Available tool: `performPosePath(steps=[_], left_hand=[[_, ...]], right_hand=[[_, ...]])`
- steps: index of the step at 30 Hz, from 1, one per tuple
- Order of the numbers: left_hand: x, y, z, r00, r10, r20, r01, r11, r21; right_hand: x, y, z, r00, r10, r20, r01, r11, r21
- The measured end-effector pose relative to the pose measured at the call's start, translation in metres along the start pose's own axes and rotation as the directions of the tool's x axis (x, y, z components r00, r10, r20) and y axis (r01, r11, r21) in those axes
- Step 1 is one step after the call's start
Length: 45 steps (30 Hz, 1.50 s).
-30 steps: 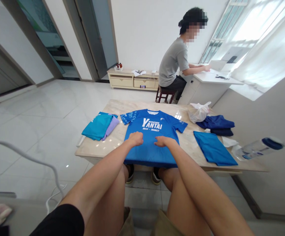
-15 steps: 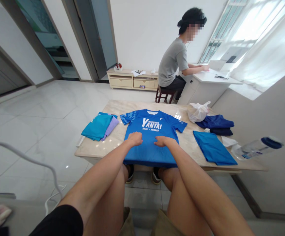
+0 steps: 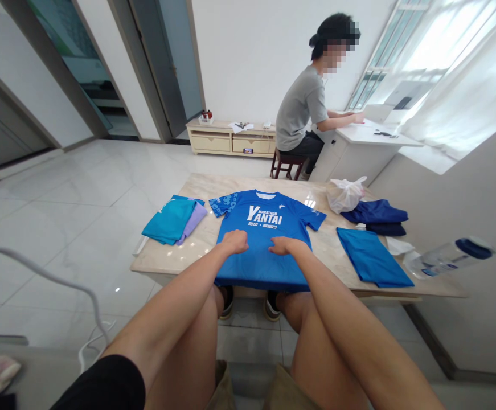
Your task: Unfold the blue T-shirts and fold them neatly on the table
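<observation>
A blue short-sleeved T-shirt (image 3: 265, 265) with white "Marathon Yantai" lettering lies spread flat, its collar on the far side and its hem at the table's near edge. Over its left middle part is my left hand (image 3: 236, 241), fingers curled closed. My right hand (image 3: 282, 245) is closed over the right middle part, its fingers toward the left hand. The cloth around both hands looks smooth, with no fold pulled up into them. Whether either hand touches the shirt I cannot tell. A gap of blue cloth shows between the hands.
On the marble-look table (image 3: 175, 261), folded teal (image 3: 168, 221) and purple clothes lie left. To the right are a folded blue garment (image 3: 373, 257), dark blue clothes (image 3: 376, 212), a plastic bag (image 3: 345, 195) and a water bottle (image 3: 448, 259). A person (image 3: 301, 108) sits at a white desk beyond.
</observation>
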<state>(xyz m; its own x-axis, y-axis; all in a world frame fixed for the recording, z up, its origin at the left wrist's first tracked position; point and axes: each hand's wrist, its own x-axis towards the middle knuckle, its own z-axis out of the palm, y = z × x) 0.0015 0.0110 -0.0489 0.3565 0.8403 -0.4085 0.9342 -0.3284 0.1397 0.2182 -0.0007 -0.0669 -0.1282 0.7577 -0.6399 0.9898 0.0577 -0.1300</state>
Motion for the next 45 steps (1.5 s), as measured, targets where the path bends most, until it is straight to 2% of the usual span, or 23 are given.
performPosePath(steps=[26,36,40,45], left_hand=[[0.002,-0.003,0.002,1.000,0.000,0.005,0.000,0.999,-0.040],[0.007,-0.008,0.008,1.000,-0.005,-0.011,0.004,1.000,-0.020],[0.011,-0.012,0.013,1.000,0.006,0.005,-0.006,1.000,0.002],[0.018,-0.018,0.021,0.994,0.006,0.110,-0.010,1.000,0.029]], right_hand=[[-0.005,-0.003,-0.002,1.000,0.001,0.009,-0.001,1.000,-0.024],[0.004,0.004,0.002,1.000,0.010,0.006,-0.010,1.000,-0.010],[0.010,0.012,0.007,0.999,0.051,0.005,-0.051,0.999,-0.003],[0.016,0.027,0.014,0.985,0.172,0.005,-0.172,0.985,-0.019]])
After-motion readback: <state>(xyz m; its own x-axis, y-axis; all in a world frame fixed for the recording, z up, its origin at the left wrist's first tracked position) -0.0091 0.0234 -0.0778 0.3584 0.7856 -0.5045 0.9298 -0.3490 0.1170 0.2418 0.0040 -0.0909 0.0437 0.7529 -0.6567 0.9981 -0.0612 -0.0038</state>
